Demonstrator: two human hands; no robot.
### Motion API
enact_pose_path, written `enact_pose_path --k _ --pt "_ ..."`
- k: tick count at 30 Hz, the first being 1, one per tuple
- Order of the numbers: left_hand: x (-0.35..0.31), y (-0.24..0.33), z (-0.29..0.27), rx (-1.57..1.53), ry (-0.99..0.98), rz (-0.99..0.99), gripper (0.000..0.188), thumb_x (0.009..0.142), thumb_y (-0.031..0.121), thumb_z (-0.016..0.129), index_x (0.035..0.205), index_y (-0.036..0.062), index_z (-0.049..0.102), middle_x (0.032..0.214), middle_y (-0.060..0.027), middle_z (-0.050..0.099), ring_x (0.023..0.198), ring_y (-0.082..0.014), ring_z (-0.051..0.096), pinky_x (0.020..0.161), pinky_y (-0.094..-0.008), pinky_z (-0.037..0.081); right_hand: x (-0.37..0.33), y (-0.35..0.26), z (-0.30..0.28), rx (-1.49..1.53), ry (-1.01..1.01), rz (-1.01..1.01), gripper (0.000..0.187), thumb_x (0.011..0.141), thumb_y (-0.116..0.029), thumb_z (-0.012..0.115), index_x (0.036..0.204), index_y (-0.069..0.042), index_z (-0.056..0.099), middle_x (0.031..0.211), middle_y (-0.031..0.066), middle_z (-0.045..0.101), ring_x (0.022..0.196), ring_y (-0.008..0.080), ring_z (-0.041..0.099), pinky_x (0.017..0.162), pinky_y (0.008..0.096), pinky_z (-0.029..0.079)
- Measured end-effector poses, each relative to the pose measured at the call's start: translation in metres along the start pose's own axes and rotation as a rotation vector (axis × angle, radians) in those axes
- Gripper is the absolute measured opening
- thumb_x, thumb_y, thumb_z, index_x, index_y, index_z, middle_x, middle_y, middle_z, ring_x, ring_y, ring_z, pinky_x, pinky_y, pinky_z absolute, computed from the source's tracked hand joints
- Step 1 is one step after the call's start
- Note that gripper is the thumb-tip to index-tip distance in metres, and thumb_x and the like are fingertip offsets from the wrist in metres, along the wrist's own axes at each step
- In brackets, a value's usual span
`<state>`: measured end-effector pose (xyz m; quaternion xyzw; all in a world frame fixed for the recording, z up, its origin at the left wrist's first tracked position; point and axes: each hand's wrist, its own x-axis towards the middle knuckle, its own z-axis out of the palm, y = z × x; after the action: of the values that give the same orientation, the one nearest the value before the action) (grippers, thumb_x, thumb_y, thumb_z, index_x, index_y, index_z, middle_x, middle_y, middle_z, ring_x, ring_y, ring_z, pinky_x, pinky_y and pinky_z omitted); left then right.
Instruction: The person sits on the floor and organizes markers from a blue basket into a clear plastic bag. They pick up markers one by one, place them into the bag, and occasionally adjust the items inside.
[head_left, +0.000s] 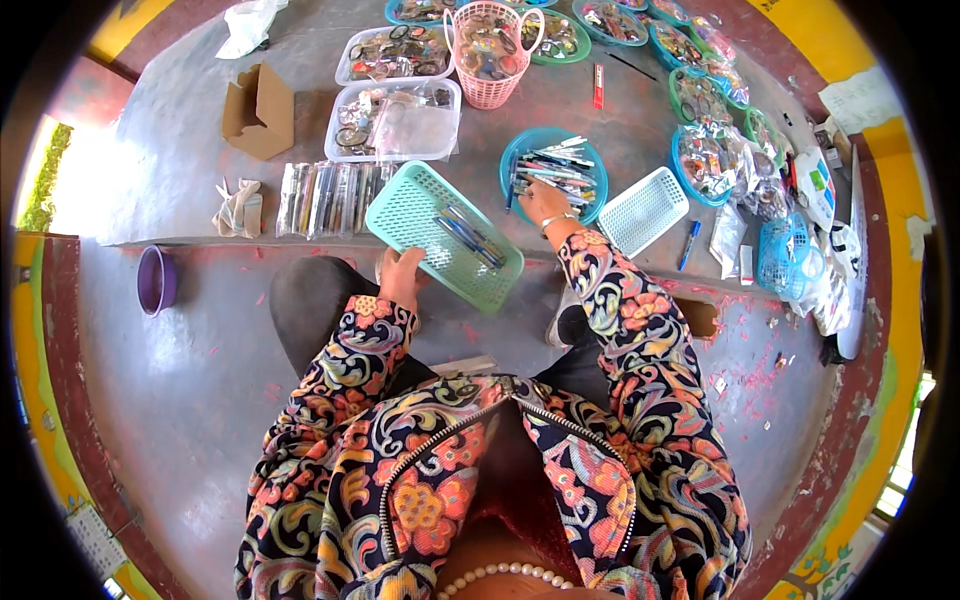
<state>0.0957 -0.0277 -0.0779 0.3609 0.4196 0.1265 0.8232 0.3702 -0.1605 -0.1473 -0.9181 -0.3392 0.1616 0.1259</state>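
Pens distributed across a grey ledge point(640, 115), which spans the upper half of the frame. The pale green basket point(412, 205) is held tilted at the centre, and a small group of blue and dark pens point(470, 238) is contained in it. To its right, a round blue bowl point(538, 139) is filled with a far larger heap of loose pens point(568, 168); a white basket point(645, 212) is placed just beside it. At left of centre, a row of clear-wrapped pens point(330, 200) is laid out. From this arrangement the work is judged to be partly done: the wrapped row may represent a finished portion, whereas most of the loose pens are left in the bowl. The basket's near left edge is grasped by the left hand point(401, 276), its fingers curled against the side. The right hand point(543, 204) is lowered into the bowl, its fingers at the heap; whether a pen is pinched cannot be told. A single blue marker point(689, 245) is seen right of centre.
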Motion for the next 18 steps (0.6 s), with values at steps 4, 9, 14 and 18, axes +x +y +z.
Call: enact_pose_path --k 4,9,14,18 --pt "-0.007 0.002 0.004 0.059 -0.051 -0.007 0.044 0.083 0.017 0.052 0.123 0.0027 0.041 0.108 -0.009 0.059 0.09 -0.0226 0.062 0.076 -0.0369 0.051 0.04 -0.019 0.012 -0.014 -0.027 0.209 0.038 0.077 -0.036 0.056 0.085 0.0 0.067 0.093 0.0234 0.064 0.091 0.0365 0.062 0.082 0.042 0.048" --pt "-0.007 -0.002 0.014 0.07 -0.08 -0.044 0.044 0.084 0.015 0.05 0.125 0.0022 0.04 0.115 -0.0109 0.055 0.098 -0.0245 0.059 0.082 -0.0398 0.049 0.058 -0.027 0.015 0.084 -0.059 0.458 0.041 0.073 -0.031 0.058 0.096 0.003 0.066 0.101 0.0253 0.063 0.098 0.0361 0.061 0.087 0.0397 0.048" --pt "-0.014 -0.001 0.017 0.018 -0.063 -0.028 0.042 0.084 0.015 0.05 0.123 0.002 0.042 0.113 -0.0101 0.056 0.097 -0.0238 0.059 0.082 -0.0398 0.05 0.073 -0.019 -0.046 -0.118 -0.341 0.197 0.035 0.073 -0.026 0.058 0.095 0.0 0.068 0.102 0.0233 0.063 0.097 0.0359 0.061 0.085 0.0401 0.048" --pt "-0.01 0.001 0.021 0.015 -0.095 -0.074 0.038 0.084 0.015 0.05 0.12 0.0016 0.045 0.111 -0.0099 0.058 0.094 -0.0214 0.06 0.079 -0.0382 0.051 0.061 0.049 -0.062 -0.342 -0.18 0.069 0.033 0.073 -0.025 0.063 0.097 -0.003 0.066 0.101 0.0225 0.063 0.096 0.0354 0.061 0.083 0.0418 0.048"
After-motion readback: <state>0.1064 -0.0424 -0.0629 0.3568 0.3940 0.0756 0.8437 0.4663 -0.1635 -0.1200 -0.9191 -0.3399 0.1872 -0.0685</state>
